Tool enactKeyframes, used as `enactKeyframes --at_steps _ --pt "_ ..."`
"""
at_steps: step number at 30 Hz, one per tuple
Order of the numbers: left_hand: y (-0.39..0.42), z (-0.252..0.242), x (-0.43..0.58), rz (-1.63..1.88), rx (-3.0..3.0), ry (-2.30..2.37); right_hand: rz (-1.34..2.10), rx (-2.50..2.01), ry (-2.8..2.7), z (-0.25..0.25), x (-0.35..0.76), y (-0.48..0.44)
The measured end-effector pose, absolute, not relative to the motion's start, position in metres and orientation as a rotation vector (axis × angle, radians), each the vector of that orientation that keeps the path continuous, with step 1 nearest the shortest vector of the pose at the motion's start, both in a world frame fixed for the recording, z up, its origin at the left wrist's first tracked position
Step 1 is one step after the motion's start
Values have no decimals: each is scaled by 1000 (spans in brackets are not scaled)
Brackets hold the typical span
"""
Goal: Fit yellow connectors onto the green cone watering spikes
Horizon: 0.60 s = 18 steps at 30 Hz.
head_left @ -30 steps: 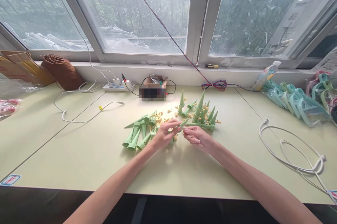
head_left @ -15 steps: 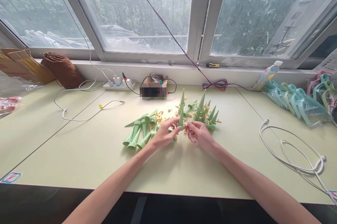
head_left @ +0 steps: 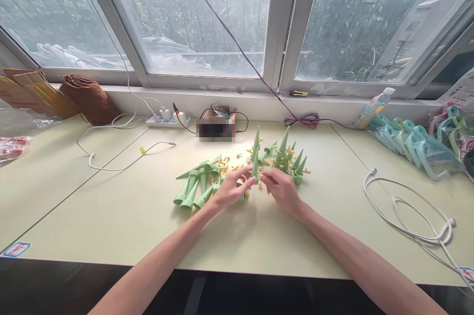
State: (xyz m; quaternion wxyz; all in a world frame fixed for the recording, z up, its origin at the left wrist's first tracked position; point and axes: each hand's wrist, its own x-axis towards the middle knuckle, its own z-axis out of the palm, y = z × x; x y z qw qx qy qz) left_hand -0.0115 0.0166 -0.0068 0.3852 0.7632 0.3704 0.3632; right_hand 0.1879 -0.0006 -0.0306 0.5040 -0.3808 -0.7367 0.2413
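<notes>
My left hand (head_left: 234, 187) is closed around the base of a green plastic watering spike (head_left: 255, 164), which points upward. My right hand (head_left: 283, 189) pinches a small yellow valve (head_left: 260, 176) at the side of that spike's base; how far it sits in the spike is hidden by my fingers. Left of my hands lies a pile of green spikes (head_left: 189, 196), some on their sides. Several spikes with yellow valves in them (head_left: 283, 149) stand or lie beyond my right hand. Loose yellow valves (head_left: 224, 164) are scattered between the two groups.
A power strip (head_left: 168, 121) and a small cardboard box (head_left: 218, 116) sit along the back wall. White cables (head_left: 107, 169) lie on the left, with a coiled white cable (head_left: 407, 233) on the right. Bagged teal plastic items (head_left: 418, 142) and a bottle (head_left: 375, 105) stand at the right.
My right hand's fingers have shifted from a curled hold to a flatter pinch at the valve, beside the spike. My left hand and the spike stay nearly in place.
</notes>
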Motion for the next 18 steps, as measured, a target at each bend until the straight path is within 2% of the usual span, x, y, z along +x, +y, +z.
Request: enactKeyframes --at_steps 7,18 --pt "17 -10 -13 913 2036 945 634 -948 -1749 -30 188 -3" --pt "19 -16 -15 984 2196 889 1225 -1004 -1419 -19 182 -9"
